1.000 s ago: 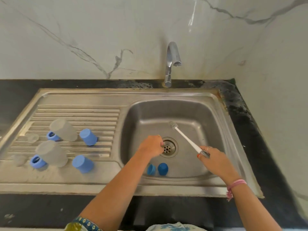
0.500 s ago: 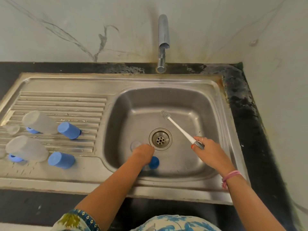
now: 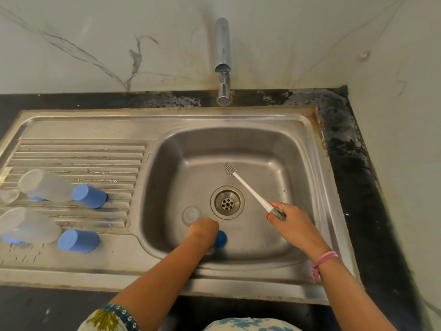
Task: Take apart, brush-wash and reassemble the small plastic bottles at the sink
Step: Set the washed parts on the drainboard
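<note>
**Hands in the basin, bottle parts on the drainboard**

Nearest to us, our two forearms reach from the dark desk (image 3: pixel 35 306) edge over the front rim of the steel sink (image 3: pixel 238 283). Our left hand (image 3: pixel 202 229) is down on the basin floor at the near side, knuckles up and fingers curled under. A blue cap (image 3: pixel 220 238) lies touching its right side, and something clear sits under the wrist, but we cannot tell whether the left grip is closed on either. Just beyond the hand a small clear disc (image 3: pixel 191 215) lies flat on the basin floor, beside the drain (image 3: pixel 227 203).

Our right hand (image 3: pixel 290 222), with a pink band (image 3: pixel 322 261) at the wrist, has its grip clenched round the grey handle end of the bottle brush (image 3: pixel 250 191). The white shaft slants up and to the left over the basin, to the right of the drain, and its bristle head (image 3: pixel 230 168) is above the far part of the floor.

On the ribbed drainboard (image 3: pixel 95 151) to the left lie two frosted bottle bodies, a near one (image 3: pixel 26 225) and a far one (image 3: pixel 45 185), each on its side. A blue cup-shaped cover lies just right of each, near (image 3: pixel 78 241) and far (image 3: pixel 89 195). Blue rings (image 3: pixel 10 240) peek from under the bodies, and a clear piece (image 3: pixel 8 195) sits at the left edge.

Farthest away, the chrome tap (image 3: pixel 223 60) stands on the desk against the marbled wall (image 3: pixel 95 44), with no water running.
</note>
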`<state>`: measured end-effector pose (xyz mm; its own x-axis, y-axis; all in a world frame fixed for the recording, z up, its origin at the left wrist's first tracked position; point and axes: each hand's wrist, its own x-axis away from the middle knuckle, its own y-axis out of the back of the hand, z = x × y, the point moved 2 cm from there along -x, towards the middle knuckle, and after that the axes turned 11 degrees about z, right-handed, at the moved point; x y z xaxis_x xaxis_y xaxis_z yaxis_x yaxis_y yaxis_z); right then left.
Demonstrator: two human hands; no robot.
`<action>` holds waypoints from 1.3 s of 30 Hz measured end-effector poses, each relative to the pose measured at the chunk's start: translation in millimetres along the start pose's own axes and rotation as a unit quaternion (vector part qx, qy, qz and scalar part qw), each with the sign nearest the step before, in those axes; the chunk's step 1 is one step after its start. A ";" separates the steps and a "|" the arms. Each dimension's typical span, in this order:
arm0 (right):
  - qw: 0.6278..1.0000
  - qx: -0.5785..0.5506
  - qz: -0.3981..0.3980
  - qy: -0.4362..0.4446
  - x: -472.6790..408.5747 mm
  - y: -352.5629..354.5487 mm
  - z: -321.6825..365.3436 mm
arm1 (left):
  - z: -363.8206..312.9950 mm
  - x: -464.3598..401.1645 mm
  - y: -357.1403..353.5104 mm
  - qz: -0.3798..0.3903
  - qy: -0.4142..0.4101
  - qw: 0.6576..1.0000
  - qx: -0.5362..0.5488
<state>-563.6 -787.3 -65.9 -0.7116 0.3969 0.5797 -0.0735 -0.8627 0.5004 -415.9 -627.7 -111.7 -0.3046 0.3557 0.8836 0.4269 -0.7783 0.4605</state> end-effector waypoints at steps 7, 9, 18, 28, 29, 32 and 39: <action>0.999 -0.034 0.010 -0.012 5.3 -0.7 -3.5 | 12.5 14.1 35.4 0.031 -0.028 0.996 0.084; 0.998 -0.055 0.004 -0.013 6.9 0.3 -1.8 | 20.7 23.3 69.4 0.008 -0.073 0.982 0.177; 0.984 -0.159 -0.065 0.044 8.2 23.9 24.4 | 46.7 52.2 239.9 -0.311 -0.131 0.899 0.279; 0.964 -0.235 -0.098 0.079 -0.3 35.1 46.1 | 70.2 18.7 239.9 -0.263 -0.089 0.851 0.446; 0.963 -0.240 -0.095 0.077 1.3 34.5 44.8 | 72.7 14.3 235.6 -0.251 -0.094 0.830 0.489; 0.958 -0.264 -0.088 0.070 6.0 31.5 41.2 | 76.2 5.5 219.2 -0.223 -0.133 0.772 0.580; 0.951 -0.292 -0.082 0.066 7.9 30.2 39.3 | 56.3 -5.9 185.8 -0.329 -0.153 0.671 0.646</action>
<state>-544.0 -797.9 -21.0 -0.7351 0.5322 0.4200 -0.5393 -0.8344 0.1134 -286.8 -745.2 -26.5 -0.6851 0.6457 0.3372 0.7276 0.6285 0.2749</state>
